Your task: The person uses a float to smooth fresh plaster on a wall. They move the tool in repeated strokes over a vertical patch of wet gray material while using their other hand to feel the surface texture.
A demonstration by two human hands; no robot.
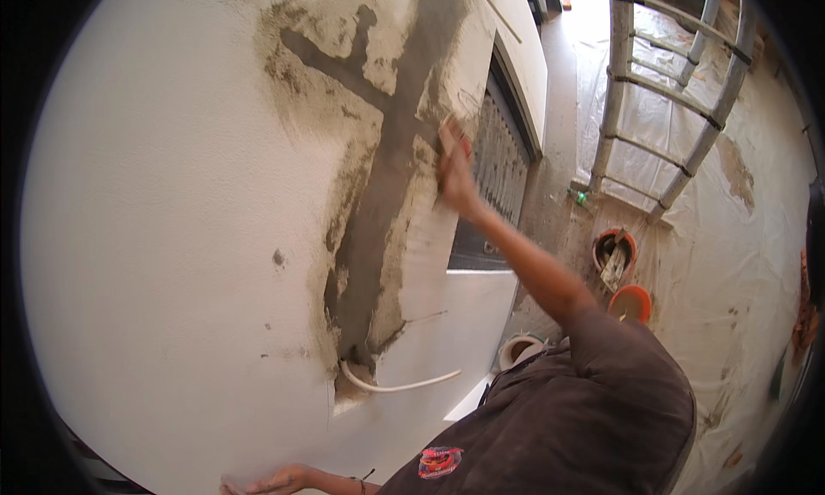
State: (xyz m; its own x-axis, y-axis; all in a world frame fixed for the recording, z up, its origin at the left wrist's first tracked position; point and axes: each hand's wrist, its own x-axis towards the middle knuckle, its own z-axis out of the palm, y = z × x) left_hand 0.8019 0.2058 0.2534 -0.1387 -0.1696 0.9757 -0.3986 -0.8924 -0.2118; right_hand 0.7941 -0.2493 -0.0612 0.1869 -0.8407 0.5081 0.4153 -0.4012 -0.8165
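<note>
My right hand (pixel 455 168) is raised to the white wall (pixel 172 194), at the right edge of a grey mortar strip (pixel 388 177). Motion blurs its fingers; they seem closed round a small reddish thing (pixel 466 144) I cannot make out. The strip looks damp and runs down the wall, with a branch (pixel 331 61) off to the upper left. Below its lower end, a white flexible tube (pixel 404 387) curves out of a rough hole. My left hand (pixel 279 479) is low at the bottom left, partly cut off, fingers stretched out, with nothing visible in it.
A dark framed opening with a grille (pixel 498 168) lies right of my right hand. An aluminium ladder (pixel 619 91) stands at the upper right on plastic sheeting (pixel 730 271). An orange bucket with tools (pixel 614 254), another orange bucket (pixel 632 302) and a whitish round container (pixel 521 349) stand nearby.
</note>
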